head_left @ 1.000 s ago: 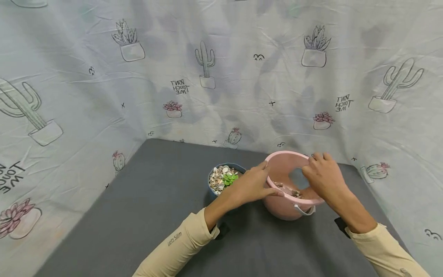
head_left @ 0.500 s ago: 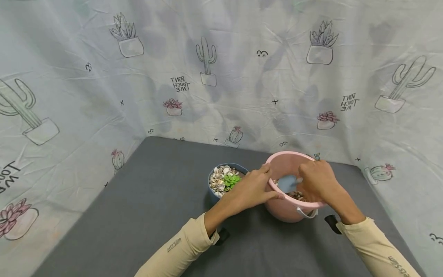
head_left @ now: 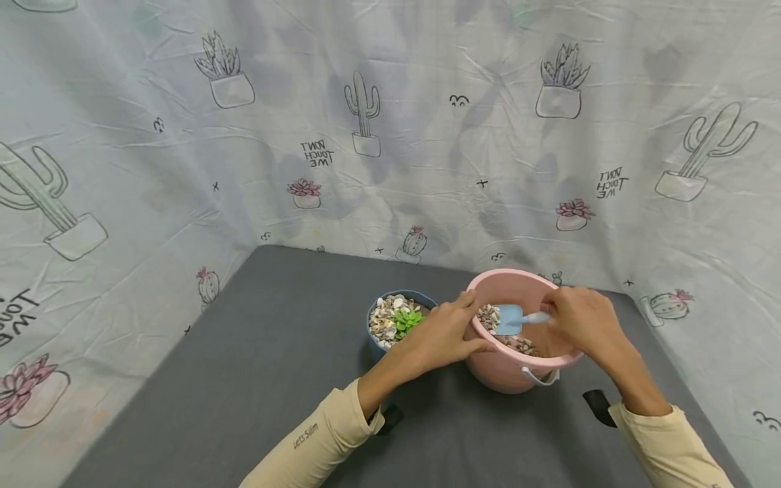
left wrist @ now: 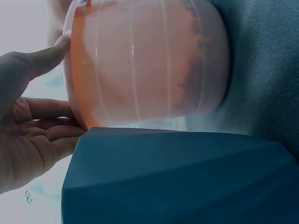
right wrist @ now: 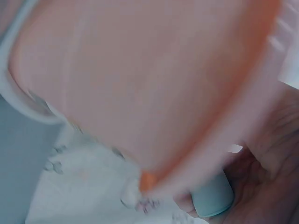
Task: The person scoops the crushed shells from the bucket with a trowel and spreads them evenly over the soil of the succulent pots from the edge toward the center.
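My left hand (head_left: 441,337) holds the rim of a pink bucket (head_left: 509,374), its thumb and fingers spread along the edge. In the left wrist view the thumb and fingertips meet the rim of the bucket (left wrist: 140,60). My right hand (head_left: 587,324) grips the pale handle of a small light-blue trowel (head_left: 509,320) inside the bucket. Pebbles (head_left: 488,317) lie right at the blade's front edge, against the bucket's left wall. In the right wrist view, the bucket (right wrist: 121,84) covers much of the frame, and the handle end (right wrist: 212,198) shows in my right hand (right wrist: 271,158).
Left of the bucket stands a blue pot (head_left: 375,347) of pebbles with a green succulent (head_left: 407,322); my left forearm passes in front of it. The bucket's white carrying handle (head_left: 540,379) hangs at its front. A cactus-print sheet (head_left: 390,190) surrounds the grey table (head_left: 244,352).
My right hand has lowered into the bucket, then come back up and right slightly. The trowel blade has swung leftward and now lies flatter, by the pebbles. My left hand stays on the rim.
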A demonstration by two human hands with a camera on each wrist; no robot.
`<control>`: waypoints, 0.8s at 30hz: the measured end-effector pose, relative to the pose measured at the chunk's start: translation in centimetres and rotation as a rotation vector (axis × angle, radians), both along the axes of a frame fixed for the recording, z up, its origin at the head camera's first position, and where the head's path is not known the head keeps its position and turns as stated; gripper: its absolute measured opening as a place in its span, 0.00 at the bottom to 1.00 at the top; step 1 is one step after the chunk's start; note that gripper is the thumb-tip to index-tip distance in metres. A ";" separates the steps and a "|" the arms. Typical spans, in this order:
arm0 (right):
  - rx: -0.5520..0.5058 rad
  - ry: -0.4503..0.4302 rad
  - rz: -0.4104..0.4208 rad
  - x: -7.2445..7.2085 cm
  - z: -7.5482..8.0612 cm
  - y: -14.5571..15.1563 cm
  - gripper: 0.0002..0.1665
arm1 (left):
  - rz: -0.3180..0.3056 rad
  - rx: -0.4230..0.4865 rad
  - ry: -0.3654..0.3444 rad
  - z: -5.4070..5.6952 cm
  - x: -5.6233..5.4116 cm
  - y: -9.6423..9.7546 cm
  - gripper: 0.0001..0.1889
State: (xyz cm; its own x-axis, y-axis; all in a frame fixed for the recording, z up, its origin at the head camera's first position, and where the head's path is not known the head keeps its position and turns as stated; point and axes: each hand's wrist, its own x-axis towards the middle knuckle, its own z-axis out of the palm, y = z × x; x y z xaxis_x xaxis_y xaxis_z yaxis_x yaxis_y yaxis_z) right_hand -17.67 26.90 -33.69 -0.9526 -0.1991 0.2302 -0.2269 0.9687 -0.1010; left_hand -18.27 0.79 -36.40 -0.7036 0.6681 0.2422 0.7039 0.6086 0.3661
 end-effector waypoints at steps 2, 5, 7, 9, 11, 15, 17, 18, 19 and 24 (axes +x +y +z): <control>-0.016 0.009 -0.024 0.4 0.6 0.5 0.08 | 0.005 -0.006 -0.012 0.0 0.1 0.0 0.42; -0.045 0.017 -0.048 0.8 1.1 1.2 0.08 | 0.014 -0.010 -0.019 0.0 0.1 -0.1 0.43; -0.058 0.024 -0.055 1.0 1.1 1.6 0.07 | 0.009 -0.006 -0.021 0.0 0.1 -0.1 0.42; -0.070 0.039 -0.059 1.2 1.2 1.9 0.07 | 0.002 0.000 -0.013 -0.1 0.1 0.0 0.42; -0.083 0.057 -0.056 1.3 1.1 2.1 0.07 | -0.011 0.010 -0.007 -0.2 0.0 -0.1 0.40; -0.109 0.087 -0.047 1.6 1.2 2.4 0.05 | -0.021 0.019 0.002 -0.3 -0.1 -0.2 0.39; -0.116 0.096 -0.042 1.8 1.3 2.6 0.05 | -0.022 0.020 -0.002 -0.4 -0.1 -0.3 0.39; -0.121 0.101 -0.041 1.9 1.3 2.7 0.05 | -0.022 0.015 -0.001 -0.4 -0.2 -0.4 0.40; -0.127 0.105 -0.037 2.0 1.4 2.9 0.05 | -0.026 0.011 0.001 -0.4 -0.2 -0.4 0.39; -0.153 0.133 -0.048 2.7 2.4 3.3 0.07 | -0.070 0.009 -0.033 -0.2 -1.1 -1.1 0.36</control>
State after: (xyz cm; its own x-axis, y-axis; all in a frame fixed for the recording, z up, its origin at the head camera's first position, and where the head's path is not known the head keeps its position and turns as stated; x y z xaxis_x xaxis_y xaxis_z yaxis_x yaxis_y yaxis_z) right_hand -14.99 30.19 -31.32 -0.9194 -0.1075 0.3783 -0.2021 0.9543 -0.2201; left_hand -19.33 -0.33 -36.57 -0.6630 0.7137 0.2260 0.7320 0.5549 0.3952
